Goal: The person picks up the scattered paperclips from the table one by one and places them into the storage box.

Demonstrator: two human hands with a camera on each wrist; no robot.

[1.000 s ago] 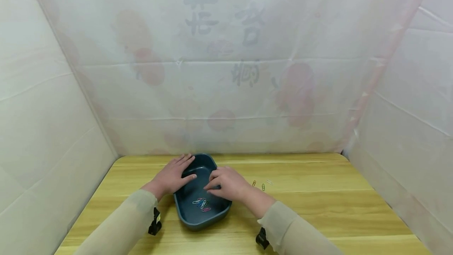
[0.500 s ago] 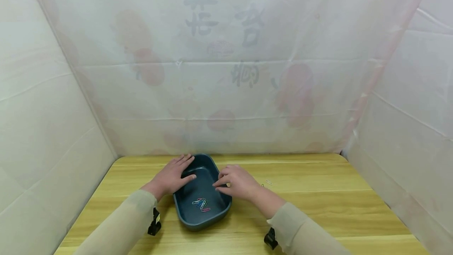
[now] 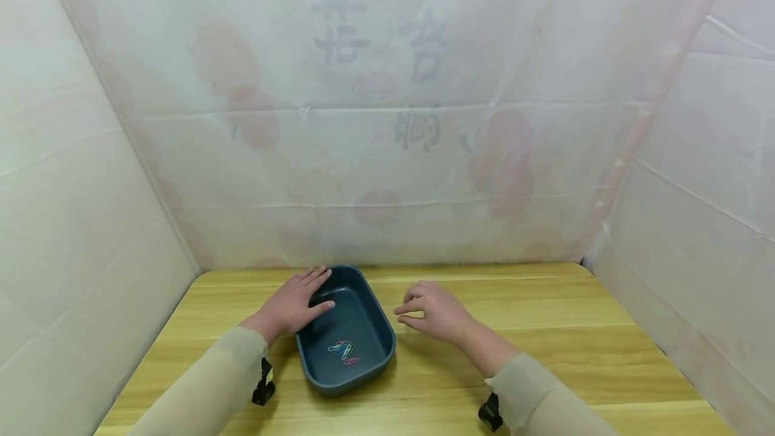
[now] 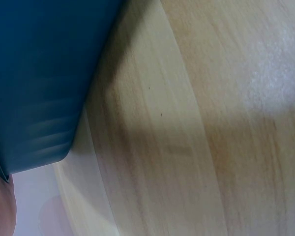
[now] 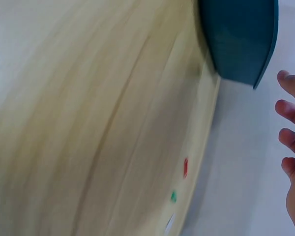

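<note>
Sleeves are filling the near edge of my head view, both arms reaching out over the table [image 3: 545,348]. Just beyond them the tray [image 3: 363,382] is sitting on the wood, and I am seeing a small cluster of clips [image 3: 344,350] lying on its floor, toward the near end. The left hand [image 3: 293,303] is resting on the tray's far left rim, fingers lying straight along the outside and the thumb hooking over into the tray. The right hand [image 3: 437,309] is hovering just right of the tray, apart from it, fingers loosely curled and holding nothing that I can make out.

The left wrist camera is giving me only the tray's outer wall [image 4: 34,83] against the table [image 4: 187,123]; the hand itself is barely showing at the corner. The right wrist camera is adding what the head view is hiding behind that hand: loose clips [image 5: 185,167] lying on the table [image 5: 88,123] beyond the tray corner [image 5: 241,39], with relaxed fingertips [image 5: 287,105] at the frame's edge.
</note>
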